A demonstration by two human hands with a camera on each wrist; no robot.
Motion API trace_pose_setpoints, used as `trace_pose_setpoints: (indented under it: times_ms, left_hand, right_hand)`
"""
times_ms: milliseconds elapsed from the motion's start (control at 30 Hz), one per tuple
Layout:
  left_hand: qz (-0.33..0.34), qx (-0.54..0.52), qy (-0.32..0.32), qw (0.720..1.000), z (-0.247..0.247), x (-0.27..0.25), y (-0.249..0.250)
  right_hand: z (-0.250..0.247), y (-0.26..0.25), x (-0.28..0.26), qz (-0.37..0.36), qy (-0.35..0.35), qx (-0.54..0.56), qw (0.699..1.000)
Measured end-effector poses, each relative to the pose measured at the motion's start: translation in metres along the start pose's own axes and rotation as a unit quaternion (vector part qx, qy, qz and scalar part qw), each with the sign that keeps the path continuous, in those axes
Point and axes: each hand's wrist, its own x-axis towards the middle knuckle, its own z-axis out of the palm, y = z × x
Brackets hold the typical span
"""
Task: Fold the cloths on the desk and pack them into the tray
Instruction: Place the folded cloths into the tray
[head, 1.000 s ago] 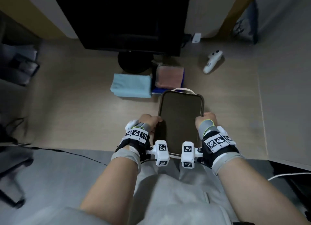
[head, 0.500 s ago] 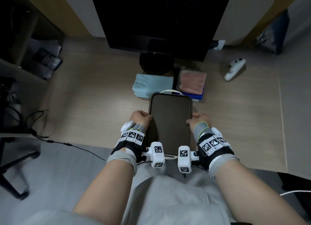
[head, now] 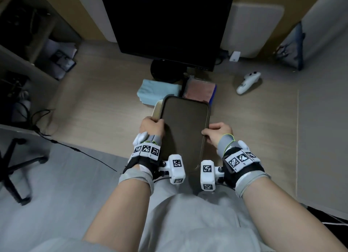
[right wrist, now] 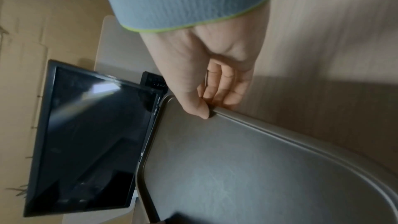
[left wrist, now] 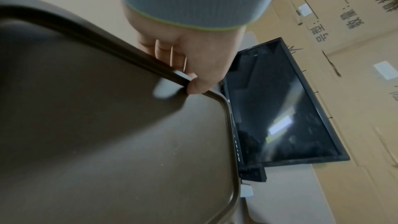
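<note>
A dark brown tray (head: pixel 185 127) with a raised rim is held lifted over the desk, its far end above the cloths. My left hand (head: pixel 150 124) grips its left rim (left wrist: pixel 172 74), thumb on top and fingers beneath. My right hand (head: pixel 216 133) grips the right rim (right wrist: pixel 237 113) the same way. A folded light blue cloth (head: pixel 158 91) lies on the desk just beyond the tray. To its right a folded pink cloth (head: pixel 199 90) rests on a blue cloth (head: pixel 213 95). A pale edge (head: pixel 157 110) shows beside the tray's left rim.
A black monitor (head: pixel 165 25) on a round stand (head: pixel 165 71) stands behind the cloths. A white controller (head: pixel 247 82) lies at the desk's right. Shelves (head: pixel 37 50) and cables (head: pixel 37 120) are at the left, an office chair base (head: pixel 17 167) below them.
Both hands have lifted the tray and carried it forward toward the cloths; its far end now overlaps them. The head view has tilted up, showing more of the monitor.
</note>
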Motion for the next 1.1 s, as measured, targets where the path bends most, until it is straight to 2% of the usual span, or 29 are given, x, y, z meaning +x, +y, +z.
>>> trace_pose_setpoints:
  times_ms: [133, 367, 467, 567, 733, 900, 1000, 1100]
  left_hand:
    - [0.016, 0.01, -0.047, 0.999, 0.033, -0.035, 0.016]
    - [0.077, 0.09, -0.195, 0.974, 0.111, -0.091, 0.038]
    - [0.085, 0.13, -0.245, 0.957, 0.14, -0.105, 0.038]
    - [0.068, 0.128, -0.264, 0.954, 0.161, -0.111, 0.035]
    - [0.043, 0.113, -0.291, 0.949, 0.184, -0.113, 0.03]
    - [0.048, 0.08, -0.298, 0.95, 0.175, -0.112, 0.044]
    - [0.073, 0.048, -0.284, 0.955, 0.16, -0.103, 0.054]
    - [0.092, 0.003, -0.244, 0.965, 0.133, -0.082, 0.062]
  right_hand:
    - [-0.048, 0.014, 0.02, -0.003, 0.042, 0.004, 0.999]
    - [-0.143, 0.039, 0.036, 0.023, 0.136, 0.014, 0.99]
    - [-0.164, 0.053, 0.041, 0.032, 0.142, 0.012, 0.989]
    - [-0.178, 0.062, 0.045, 0.04, 0.145, 0.017, 0.989]
    - [-0.186, 0.074, 0.058, 0.055, 0.148, 0.034, 0.987]
    - [-0.179, 0.057, 0.067, 0.033, 0.134, 0.043, 0.99]
    - [-0.166, 0.038, 0.063, 0.005, 0.098, 0.061, 0.993]
    - [-0.13, 0.014, 0.062, -0.003, 0.051, 0.07, 0.996]
